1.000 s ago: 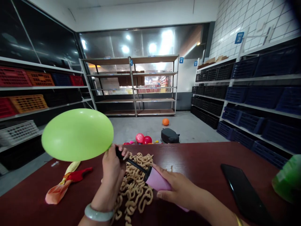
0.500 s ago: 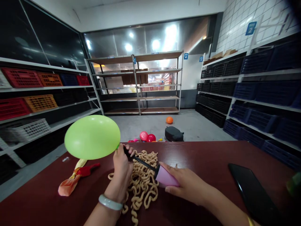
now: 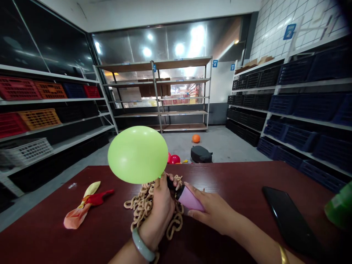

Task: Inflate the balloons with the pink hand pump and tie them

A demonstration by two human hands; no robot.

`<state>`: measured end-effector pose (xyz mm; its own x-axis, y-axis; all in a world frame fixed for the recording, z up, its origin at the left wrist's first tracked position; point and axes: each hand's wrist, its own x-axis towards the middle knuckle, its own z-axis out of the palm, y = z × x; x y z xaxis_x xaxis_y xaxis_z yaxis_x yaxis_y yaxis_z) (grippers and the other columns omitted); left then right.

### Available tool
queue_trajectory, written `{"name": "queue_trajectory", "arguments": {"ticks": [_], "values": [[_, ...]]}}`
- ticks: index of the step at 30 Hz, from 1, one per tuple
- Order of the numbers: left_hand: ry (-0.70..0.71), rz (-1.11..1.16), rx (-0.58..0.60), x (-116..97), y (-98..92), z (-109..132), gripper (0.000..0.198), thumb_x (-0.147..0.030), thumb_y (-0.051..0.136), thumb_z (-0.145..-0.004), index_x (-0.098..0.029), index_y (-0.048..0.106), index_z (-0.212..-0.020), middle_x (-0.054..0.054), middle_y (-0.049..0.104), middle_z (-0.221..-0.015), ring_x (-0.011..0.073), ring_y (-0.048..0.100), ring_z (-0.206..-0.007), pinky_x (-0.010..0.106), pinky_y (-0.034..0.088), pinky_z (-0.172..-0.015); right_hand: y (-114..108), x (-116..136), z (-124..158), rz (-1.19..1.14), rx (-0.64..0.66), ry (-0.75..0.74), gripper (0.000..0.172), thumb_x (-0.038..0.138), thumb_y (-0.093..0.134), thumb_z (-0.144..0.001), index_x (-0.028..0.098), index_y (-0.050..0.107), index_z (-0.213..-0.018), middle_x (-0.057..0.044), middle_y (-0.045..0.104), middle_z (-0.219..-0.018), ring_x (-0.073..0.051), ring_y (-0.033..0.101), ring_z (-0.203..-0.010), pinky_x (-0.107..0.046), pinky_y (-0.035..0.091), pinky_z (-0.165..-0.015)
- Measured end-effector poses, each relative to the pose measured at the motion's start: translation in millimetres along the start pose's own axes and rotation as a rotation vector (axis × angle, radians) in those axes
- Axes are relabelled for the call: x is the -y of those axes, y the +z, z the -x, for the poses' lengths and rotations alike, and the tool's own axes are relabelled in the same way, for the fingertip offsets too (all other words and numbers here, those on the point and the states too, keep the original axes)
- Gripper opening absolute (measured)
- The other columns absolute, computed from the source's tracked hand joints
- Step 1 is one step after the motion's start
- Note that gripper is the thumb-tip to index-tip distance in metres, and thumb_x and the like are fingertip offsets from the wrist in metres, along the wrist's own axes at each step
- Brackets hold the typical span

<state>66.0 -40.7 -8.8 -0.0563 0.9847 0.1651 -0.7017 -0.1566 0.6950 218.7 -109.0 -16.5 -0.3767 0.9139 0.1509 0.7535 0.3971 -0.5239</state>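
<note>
A swollen light green balloon (image 3: 137,154) extends up and left from my left hand (image 3: 164,196). That hand is closed around the black end of a hand balloon pump (image 3: 191,200), with the balloon's neck at its fingers. My right hand (image 3: 213,211) grips the pump's pink body from the right. Both hands are close together, and no rod shows between them. Beneath and beside the left hand lies a heap of tan, cord-like curled pieces (image 3: 141,205). Limp balloons in yellow, red and orange (image 3: 79,212) rest on the table to the left.
On the dark red table (image 3: 233,179) are a black phone (image 3: 286,212) and, at the right edge, a green object (image 3: 339,207). Beyond it, an orange balloon (image 3: 196,138), red balloons (image 3: 175,159) and a dark grey bag (image 3: 201,154) lie on the floor. Crate-filled shelves line both sides.
My left hand has moved right with the green balloon, towards the pink body. The pump's black rod, exposed between the hands before, is out of sight. My right hand has shifted slightly left.
</note>
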Motion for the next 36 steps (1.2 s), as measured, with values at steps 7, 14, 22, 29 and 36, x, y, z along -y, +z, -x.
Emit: {"name": "queue_trajectory", "arguments": {"ticks": [7,14,22,29,36], "values": [[0.046,0.029,-0.038,-35.7,-9.9,-25.6,0.019,-0.027,0.062,-0.082,-0.019,0.046,-0.075,-0.004,0.045,-0.061,0.0086,0.042,-0.046,0.020,0.030,-0.040,1.2,4.1,0.5,-0.052,0.034,-0.007,0.083,0.054,0.055,-0.087,0.030,0.012,-0.154,-0.007,0.045,-0.147,-0.029,0.051,-0.125,-0.040,0.041,-0.100],[0.171,0.107,-0.141,-89.8,-44.2,-64.9,0.014,-0.015,0.058,-0.078,-0.018,0.045,-0.074,-0.005,0.042,-0.056,0.0063,0.037,-0.043,0.016,0.025,-0.038,-2.9,5.9,5.3,0.001,0.088,-0.059,0.084,0.052,0.055,-0.088,0.030,0.009,-0.154,-0.007,0.045,-0.147,-0.029,0.050,-0.127,-0.041,0.039,-0.103],[0.103,0.129,-0.153,-59.3,-38.4,-55.4,0.017,-0.017,0.059,-0.080,-0.018,0.044,-0.073,-0.005,0.043,-0.058,0.0064,0.037,-0.044,0.017,0.027,-0.039,-7.0,7.8,8.7,0.085,0.067,-0.035,0.078,0.048,0.052,-0.090,0.031,0.011,-0.154,-0.007,0.044,-0.148,-0.030,0.052,-0.124,-0.043,0.041,-0.100],[-0.065,0.084,-0.034,-11.0,-10.8,-12.3,0.025,-0.027,0.068,-0.078,-0.019,0.045,-0.075,-0.002,0.047,-0.064,0.0107,0.046,-0.053,0.023,0.039,-0.048,-7.1,5.9,5.7,0.095,0.033,0.044,0.080,0.048,0.053,-0.089,0.029,0.011,-0.154,-0.009,0.055,-0.138,-0.030,0.058,-0.115,-0.040,0.045,-0.092],[-0.083,0.056,-0.029,-0.7,-0.7,3.2,0.026,-0.030,0.068,-0.078,-0.019,0.044,-0.073,-0.002,0.047,-0.064,0.0110,0.045,-0.053,0.024,0.040,-0.049,-6.0,7.6,3.7,0.057,0.020,0.040,0.080,0.048,0.054,-0.088,0.029,0.013,-0.154,-0.010,0.056,-0.136,-0.031,0.058,-0.117,-0.040,0.044,-0.094]]}}
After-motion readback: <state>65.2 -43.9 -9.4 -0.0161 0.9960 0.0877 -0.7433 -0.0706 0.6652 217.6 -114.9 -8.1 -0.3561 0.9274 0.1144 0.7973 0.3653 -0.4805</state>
